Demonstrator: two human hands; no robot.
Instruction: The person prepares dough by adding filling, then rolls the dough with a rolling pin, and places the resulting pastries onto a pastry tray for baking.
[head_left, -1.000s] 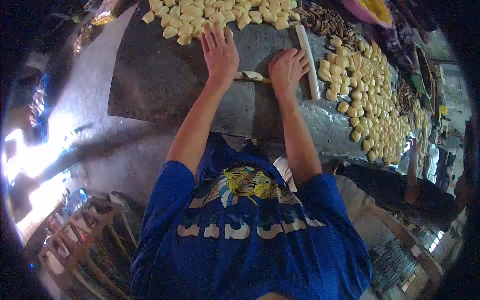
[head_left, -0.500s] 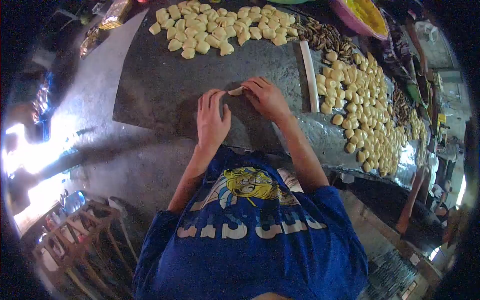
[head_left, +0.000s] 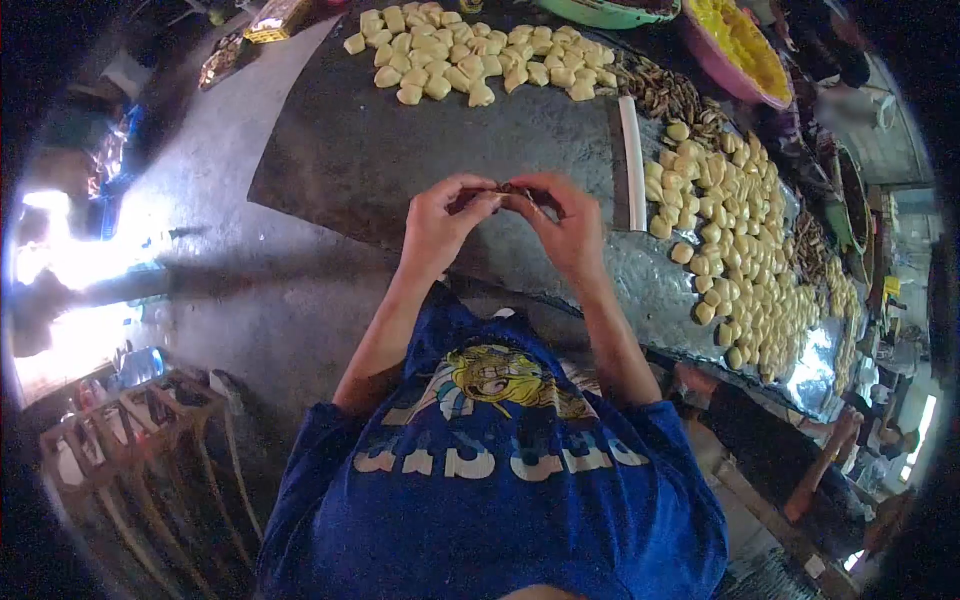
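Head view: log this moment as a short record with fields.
left hand: raised over the dark board, fingertips pinching a small dark piece
right hand: pinching the same piece from the other side
white bar: lying along the board's right edge
yellow pieces, far: cluster at the board's far edge
yellow pieces, right: dense spread on the foil-covered surface
pink bowl: top right, yellow filling inside
clothing: blue printed shirt

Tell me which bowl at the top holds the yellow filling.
The pink bowl at the top right; yellow filling shows inside it. The green bowl beside it, to its left, is cut off by the frame and shows none.
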